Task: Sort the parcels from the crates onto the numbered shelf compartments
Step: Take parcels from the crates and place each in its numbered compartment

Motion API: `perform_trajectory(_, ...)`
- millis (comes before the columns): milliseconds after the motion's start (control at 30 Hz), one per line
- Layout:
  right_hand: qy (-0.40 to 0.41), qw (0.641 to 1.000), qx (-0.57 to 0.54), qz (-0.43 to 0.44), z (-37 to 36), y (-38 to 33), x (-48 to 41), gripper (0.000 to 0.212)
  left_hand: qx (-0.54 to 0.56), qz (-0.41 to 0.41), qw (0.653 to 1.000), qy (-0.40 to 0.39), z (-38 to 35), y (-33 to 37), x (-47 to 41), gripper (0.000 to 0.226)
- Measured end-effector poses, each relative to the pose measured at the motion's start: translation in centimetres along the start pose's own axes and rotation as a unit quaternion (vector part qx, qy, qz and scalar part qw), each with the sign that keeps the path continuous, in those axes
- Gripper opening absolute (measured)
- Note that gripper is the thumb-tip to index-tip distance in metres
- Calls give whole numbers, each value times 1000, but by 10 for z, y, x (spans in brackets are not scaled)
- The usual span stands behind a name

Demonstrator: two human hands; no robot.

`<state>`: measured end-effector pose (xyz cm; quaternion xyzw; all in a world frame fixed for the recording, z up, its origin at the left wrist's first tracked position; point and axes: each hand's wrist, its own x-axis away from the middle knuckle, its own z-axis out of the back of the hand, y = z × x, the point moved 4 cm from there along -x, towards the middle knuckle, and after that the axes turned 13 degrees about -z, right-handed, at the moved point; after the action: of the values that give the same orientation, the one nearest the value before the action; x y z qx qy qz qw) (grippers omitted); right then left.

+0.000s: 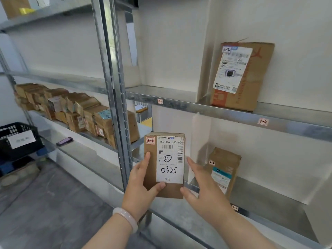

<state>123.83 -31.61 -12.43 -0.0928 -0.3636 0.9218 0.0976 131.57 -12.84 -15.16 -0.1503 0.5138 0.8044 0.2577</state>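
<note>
Currently, a small brown cardboard parcel with a white shipping label point(164, 164) is held upright in front of the lower row of the grey galvanised metal shelf point(269, 198), not yet set down. It is gripped low on its left side by the left hand point(142, 187), with the thumb laid across the bottom of the front face and the fingers run up the left edge. The right hand point(203, 191) is spread open just beside the parcel's right edge and nothing is held in it. Whether its thumb touches the lower corner cannot be told.

A red "2-1" is written at the parcel's top left corner, so the compartment left of the white upright divider panel point(199, 137) is judged to be the target. A brown parcel with a teal-and-white label point(224, 169), marked "2-2", stands right of that divider. A larger brown box marked "1-2" point(240, 76) stands on the shelf above, over a small "1-2" tag point(263, 121). This reading of the numbering is supported by both.

For the step to be done well, the parcel should be steadied on its free side by the open right hand. It should then be carried straight forward between the grey steel upright post point(116, 105) and the divider, both of which are near. It is best set on its base, back from the edge, with the labelled face outward so the number can be read. The divider looks thin and could be knocked by a sideways swing.
</note>
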Motion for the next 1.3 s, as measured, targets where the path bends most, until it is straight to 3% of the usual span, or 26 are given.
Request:
perform_trajectory(233, -17, 998, 33, -41, -44, -8, -93, 80, -2, 20, 999, -39, 8, -85, -75, 98)
perform_trajectory(533, -44, 990, 117, -61, -107, -10, -202, 77, 16, -14, 995, -99, 3, -211, -181, 105)
perform_trajectory(767, -35, 981, 124, -144, -145, 17, -249, 78, 16, -11, 991, -136, -26, -287, -219, 107)
perform_trajectory(1000, -37, 974, 112, -196, -178, 34, -269, 73, 31, 10, 985, -168, -42, -327, -232, 114)
perform_trajectory(1300, -31, 978, 105, -180, -190, 32, -275, 71, 30, 80, 982, -167, -41, -354, -229, 123)
